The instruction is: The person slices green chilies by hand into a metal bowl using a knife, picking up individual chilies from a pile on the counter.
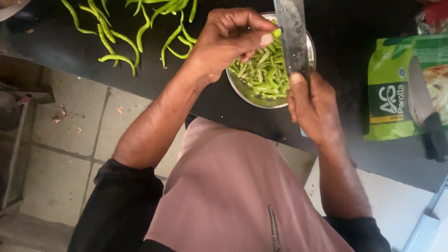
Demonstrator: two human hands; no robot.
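Pink apron point(224, 186) seen nearest camera. Right hand point(313, 108) wrapped round knife point(291, 35), blade held upright over steel bowl point(242, 88) of cut green pieces on black worktop point(345, 56). Small green chilli piece point(277, 33) pinched in left hand point(228, 39) against blade. Whole chillies point(126, 32) spread at left; green packet point(403, 88) laid at right.

Left hand point(228, 39) raised, fingers pinched at tips; right hand point(312, 109) fisted, thumb up; forearms bare.
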